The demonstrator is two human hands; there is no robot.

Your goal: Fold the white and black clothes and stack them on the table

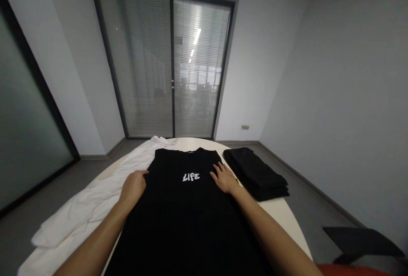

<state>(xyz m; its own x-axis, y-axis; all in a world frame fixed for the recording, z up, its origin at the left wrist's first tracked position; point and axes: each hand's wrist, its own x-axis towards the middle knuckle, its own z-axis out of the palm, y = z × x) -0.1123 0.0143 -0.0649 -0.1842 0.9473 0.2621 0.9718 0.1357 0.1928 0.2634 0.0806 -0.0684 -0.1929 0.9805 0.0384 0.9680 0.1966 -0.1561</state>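
A black shirt [188, 221] with white lettering across the chest lies spread flat in front of me, its neckline at the far end. No sleeves show on it, and its lower end runs out of the bottom of the view. At its left edge, my left hand [133, 187] has its fingers curled closed on the fabric. My right hand [225, 178] rests flat on the right side of the shirt near the lettering, fingers spread and open.
Folded black garments [255, 172] are stacked right of the shirt on the pale round table [283, 212]. A crumpled white cloth [92, 201] covers the table's left side and hangs at its edge. A black chair part [363, 240] stands at the lower right.
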